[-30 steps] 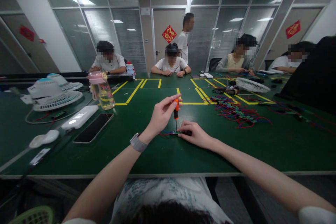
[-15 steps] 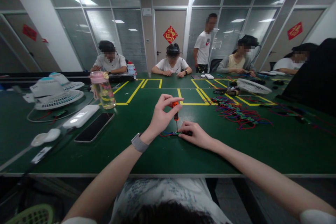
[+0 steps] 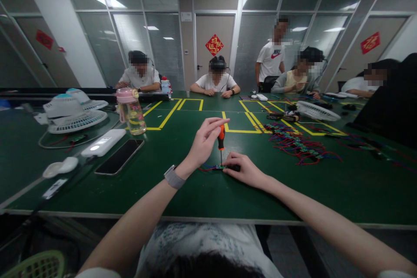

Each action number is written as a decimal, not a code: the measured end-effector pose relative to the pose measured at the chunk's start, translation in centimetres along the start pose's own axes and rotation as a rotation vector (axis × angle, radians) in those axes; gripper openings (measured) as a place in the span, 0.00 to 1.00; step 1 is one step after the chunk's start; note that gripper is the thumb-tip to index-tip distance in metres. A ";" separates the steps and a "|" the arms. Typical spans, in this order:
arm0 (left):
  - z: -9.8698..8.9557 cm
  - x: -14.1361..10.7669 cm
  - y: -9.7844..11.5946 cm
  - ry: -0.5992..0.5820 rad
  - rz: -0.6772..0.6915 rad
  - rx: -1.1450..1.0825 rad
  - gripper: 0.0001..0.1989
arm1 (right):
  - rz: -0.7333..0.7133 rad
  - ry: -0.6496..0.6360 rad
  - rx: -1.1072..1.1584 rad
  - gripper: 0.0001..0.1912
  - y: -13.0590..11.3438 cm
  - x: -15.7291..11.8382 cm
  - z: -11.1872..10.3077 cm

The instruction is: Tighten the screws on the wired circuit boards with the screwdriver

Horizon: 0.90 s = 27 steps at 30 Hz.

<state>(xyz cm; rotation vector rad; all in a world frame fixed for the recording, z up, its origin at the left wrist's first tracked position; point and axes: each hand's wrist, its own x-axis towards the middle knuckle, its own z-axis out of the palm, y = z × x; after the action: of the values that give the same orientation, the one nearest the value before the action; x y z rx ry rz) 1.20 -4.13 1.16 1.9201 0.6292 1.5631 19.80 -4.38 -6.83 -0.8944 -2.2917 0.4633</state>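
Note:
An orange and black screwdriver [image 3: 221, 139] stands upright, its tip down on a small green circuit board [image 3: 217, 168] with red and blue wires trailing left. Fingers of my left hand [image 3: 205, 141] close round the top of the handle, the index finger stretched over it. Beside the board, my right hand [image 3: 244, 169] rests on the green table [image 3: 146, 200], its thumb and fingertips pinching the board's right end next to a small black part.
Many wired boards [image 3: 296, 143] lie in a heap to the right. On the left are a phone [image 3: 120, 157], a white power bank [image 3: 103, 142], a pink-lidded bottle [image 3: 133, 113] and white fans [image 3: 73, 115]. Several people are across the table.
My left fingers have straightened and shifted round the screwdriver's handle, which stays upright. My right hand holds its place. The standing person has moved right and turned towards the table.

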 end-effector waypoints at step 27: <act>0.3 0.0 -0.5 -0.008 -0.101 -0.118 0.16 | 0.019 0.005 0.008 0.08 -0.2 0.0 0.0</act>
<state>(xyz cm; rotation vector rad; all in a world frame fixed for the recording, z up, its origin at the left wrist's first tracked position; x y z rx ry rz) 1.46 -3.84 0.74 1.7797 0.6070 1.4948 19.71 -4.49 -6.76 -0.9131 -2.2774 0.4780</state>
